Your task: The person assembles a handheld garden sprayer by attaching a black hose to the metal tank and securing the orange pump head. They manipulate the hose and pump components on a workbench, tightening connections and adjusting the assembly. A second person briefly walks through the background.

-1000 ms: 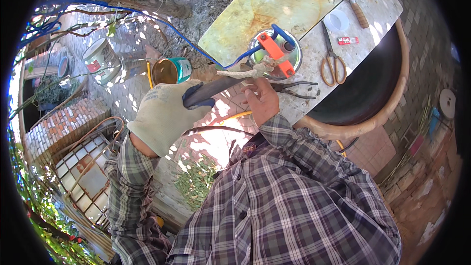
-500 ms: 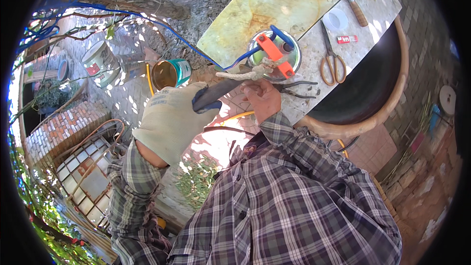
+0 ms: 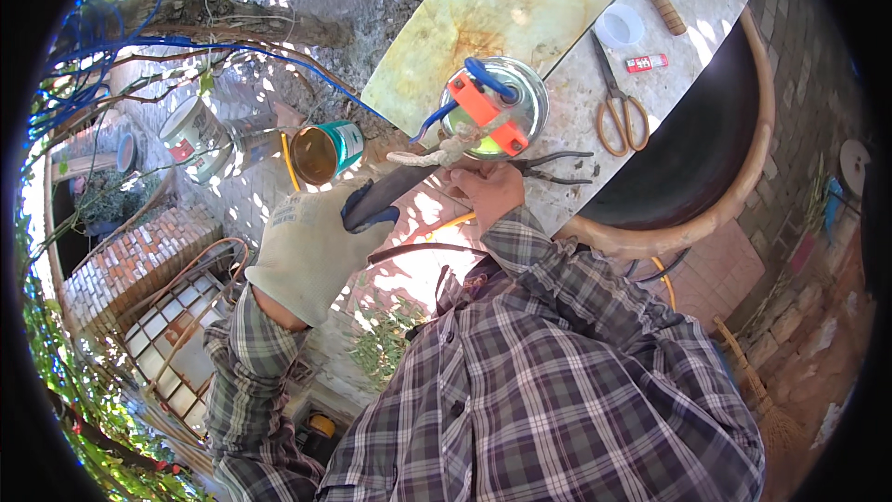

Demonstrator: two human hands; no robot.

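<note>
On the table (image 3: 548, 0), scissors (image 3: 613, 93) lie with their loops toward the basin (image 3: 678, 149), which the table's edge partly hides. A white cup (image 3: 620, 26) stands between the scissors' tip and the cleaver's wooden handle (image 3: 664, 9), and a red packet (image 3: 647, 63) lies just below the cup. To the left, a teal can (image 3: 348, 144) sits near a white bucket (image 3: 193, 139), below a log (image 3: 232, 19). Farther left is a brick stack (image 3: 139, 256); at lower right, a broom (image 3: 771, 418)
</note>
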